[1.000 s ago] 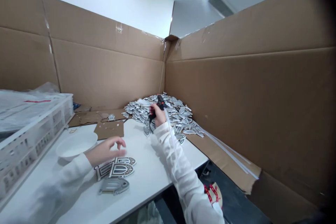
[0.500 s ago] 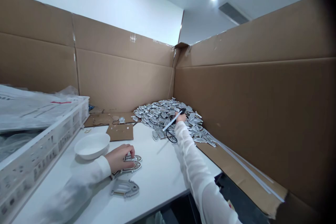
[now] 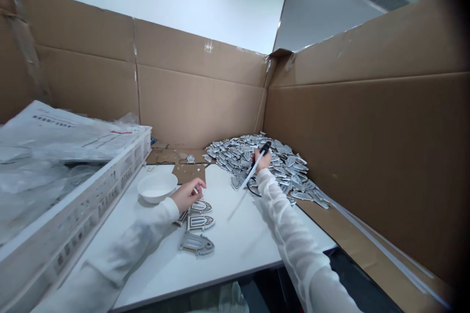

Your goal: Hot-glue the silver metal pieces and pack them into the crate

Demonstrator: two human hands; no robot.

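Our right hand (image 3: 263,161) has its grip wrapped round a black tool (image 3: 265,147) before the heaped pieces (image 3: 235,152); our left hand (image 3: 186,196), fingers loosely parted, is right by arched pieces (image 3: 200,223) on the table (image 3: 238,242).

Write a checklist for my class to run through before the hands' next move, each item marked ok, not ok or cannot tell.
1. Right hand gripping the black tool: ok.
2. White stick firmly seated in the tool: cannot tell; its inner end is hidden.
3. Left hand clear of the patterned pieces: cannot tell; its fingers are very close.
4. Heap of grey pieces neatly sorted: not ok; they lie jumbled.
5. White bowl upright on the table: ok.
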